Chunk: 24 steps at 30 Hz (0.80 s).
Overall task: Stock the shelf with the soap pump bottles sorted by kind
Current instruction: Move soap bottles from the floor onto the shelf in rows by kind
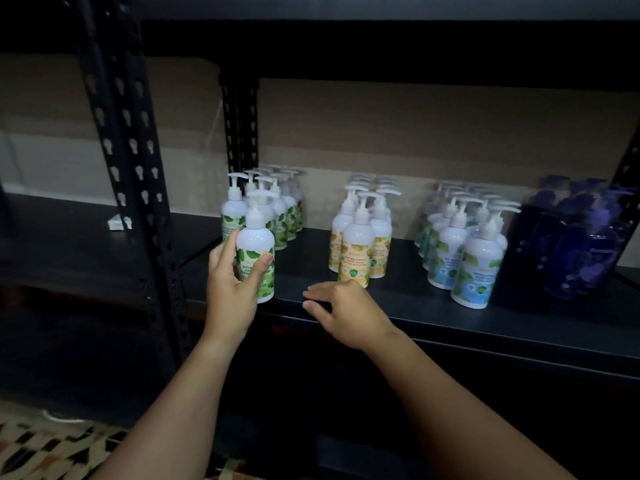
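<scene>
A green-label soap pump bottle (255,252) is gripped upright by the left hand (230,289) at the shelf (450,317) front edge, centre-left of the frame, before the green row (277,206). The right hand (341,315) is rested there, fingers relaxed, holding nothing

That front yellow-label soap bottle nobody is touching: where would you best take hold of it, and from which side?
Probably round the smooth white shoulder just above the label of the yellow-label bottle, coming from the front. It stands upright at the front of its group with bare shelf ahead, while sister bottles crowd close behind. The thin pump head looks a poorer grip. The right hand is nearest.
</scene>
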Each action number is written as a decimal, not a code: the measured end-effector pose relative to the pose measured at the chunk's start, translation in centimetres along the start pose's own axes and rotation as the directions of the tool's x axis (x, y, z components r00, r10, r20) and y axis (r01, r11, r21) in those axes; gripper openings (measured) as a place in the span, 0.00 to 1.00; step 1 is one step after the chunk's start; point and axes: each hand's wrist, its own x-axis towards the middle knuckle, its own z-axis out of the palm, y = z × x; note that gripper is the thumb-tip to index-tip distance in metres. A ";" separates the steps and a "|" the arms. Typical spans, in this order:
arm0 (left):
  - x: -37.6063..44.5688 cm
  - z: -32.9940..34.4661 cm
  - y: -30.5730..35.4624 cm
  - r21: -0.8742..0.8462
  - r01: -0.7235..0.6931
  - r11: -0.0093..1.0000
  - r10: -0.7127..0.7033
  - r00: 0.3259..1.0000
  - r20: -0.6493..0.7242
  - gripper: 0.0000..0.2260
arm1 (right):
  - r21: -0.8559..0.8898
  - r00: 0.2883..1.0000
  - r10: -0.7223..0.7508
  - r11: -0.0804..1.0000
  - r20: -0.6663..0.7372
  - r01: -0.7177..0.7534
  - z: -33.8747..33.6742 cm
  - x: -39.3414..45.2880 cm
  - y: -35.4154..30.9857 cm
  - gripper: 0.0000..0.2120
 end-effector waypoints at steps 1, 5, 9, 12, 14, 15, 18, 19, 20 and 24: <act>0.2 0.0 -0.3 0.021 0.012 1.000 -0.011 1.000 -0.013 0.26 | 0.002 1.000 0.004 1.000 0.020 -0.004 0.0 0.4 0.0 0.17; 0.9 -0.1 -1.1 0.078 0.040 0.996 -0.039 0.999 -0.018 0.29 | -0.034 0.996 -0.023 0.999 0.086 0.026 -0.1 1.5 0.1 0.19; 1.9 -0.3 -1.6 0.170 0.059 0.984 -0.052 0.998 -0.047 0.30 | -0.049 0.992 -0.043 0.998 0.117 0.049 0.2 1.7 0.9 0.21; 3.1 -0.7 -2.3 0.214 0.062 0.975 -0.049 0.997 -0.064 0.29 | -0.023 0.995 -0.019 1.000 0.095 0.021 0.9 1.4 1.3 0.21; 4.0 -1.1 -2.8 0.241 0.078 0.967 -0.065 0.996 -0.063 0.28 | -0.016 0.997 0.006 1.000 0.078 -0.005 1.2 1.3 1.3 0.22; 4.5 -1.3 -3.1 0.260 0.087 0.962 -0.074 0.995 -0.059 0.27 | -0.015 0.997 0.015 1.000 0.073 -0.014 1.3 1.3 1.3 0.22; 5.8 -1.6 -3.4 0.303 0.074 0.950 -0.068 0.997 -0.033 0.26 | -0.013 0.997 0.036 0.999 0.069 -0.035 1.4 1.1 1.2 0.24; 6.2 -1.6 -3.4 0.311 0.068 0.948 -0.064 0.998 -0.025 0.25 | -0.012 0.997 0.042 0.999 0.069 -0.041 1.4 1.0 1.1 0.24; 6.5 -1.6 -3.3 0.320 0.071 0.945 -0.067 0.997 -0.024 0.25 | -0.012 0.996 0.048 0.999 0.069 -0.047 1.4 1.0 1.1 0.25; 7.3 -1.4 -3.3 0.351 0.127 0.928 -0.122 0.992 -0.037 0.25 | -0.021 0.996 0.057 0.998 0.074 -0.055 1.4 0.9 0.8 0.25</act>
